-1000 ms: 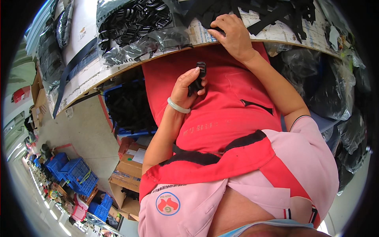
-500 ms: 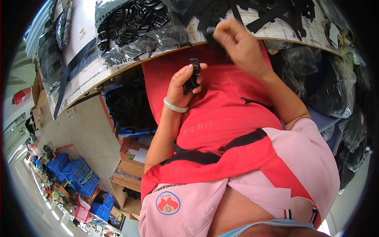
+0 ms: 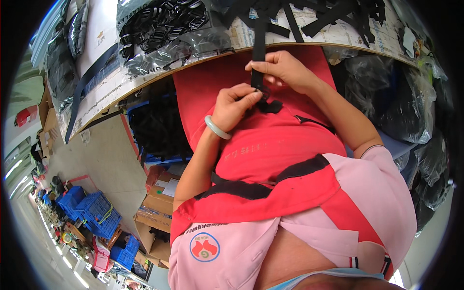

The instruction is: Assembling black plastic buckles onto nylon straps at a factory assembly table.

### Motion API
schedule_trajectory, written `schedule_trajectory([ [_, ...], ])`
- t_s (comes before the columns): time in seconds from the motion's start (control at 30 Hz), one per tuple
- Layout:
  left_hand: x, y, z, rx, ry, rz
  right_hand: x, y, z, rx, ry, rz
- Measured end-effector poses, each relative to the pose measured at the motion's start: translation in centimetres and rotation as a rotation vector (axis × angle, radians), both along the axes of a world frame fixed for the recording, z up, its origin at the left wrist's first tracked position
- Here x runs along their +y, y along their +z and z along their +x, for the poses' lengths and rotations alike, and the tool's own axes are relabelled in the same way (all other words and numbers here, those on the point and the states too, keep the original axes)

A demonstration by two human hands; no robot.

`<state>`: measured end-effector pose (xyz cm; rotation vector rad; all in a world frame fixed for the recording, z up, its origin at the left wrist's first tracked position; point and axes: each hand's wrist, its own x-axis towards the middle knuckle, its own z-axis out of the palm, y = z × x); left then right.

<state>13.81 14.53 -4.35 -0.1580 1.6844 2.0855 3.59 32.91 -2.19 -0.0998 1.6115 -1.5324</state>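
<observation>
The white-topped worktop [image 3: 104,19] spanned the far side, its front edge bowed by the lens. Nearer the body, a red apron [image 3: 251,159] covered the person's front. Dark-filled clear plastic bags [image 3: 406,108] sat under the worktop at the right, and a blue crate [image 3: 166,160] stood under it at the left. On top, an opened clear bag [image 3: 188,47] held many black buckles [image 3: 159,26], and right of it lay a loose scatter of black straps [image 3: 333,21]. One long black strap [image 3: 259,43] hung from among these over the front edge, down in front of the apron. The right hand [image 3: 285,72] had its grip pinching that strap, thumb laid across it. The left hand [image 3: 234,104], lower down, had its grip pressed together at the fingertips; a pale bracelet [image 3: 217,128] ringed its wrist. Smallest was the black buckle [image 3: 261,93] pinched there, partly hidden, at the strap's lower part, with a short black tail sticking out below.
</observation>
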Motion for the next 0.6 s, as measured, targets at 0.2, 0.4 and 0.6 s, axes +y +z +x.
schedule_trajectory([
  [0.2, 0.6, -1.4, 0.8, 0.270, 0.132, -0.211, 0.5, 1.7, -4.2, 0.193, -0.230, -0.094],
  [0.4, -1.5, 0.7, -0.7, -0.026, 0.478, -0.014, -1.3, 2.8, 0.8, 0.104, 0.089, -0.097],
  [0.6, -0.8, -0.7, -0.2, 0.262, 0.467, -0.119, -2.5, 1.8, 2.3, -0.098, 0.017, -0.170],
])
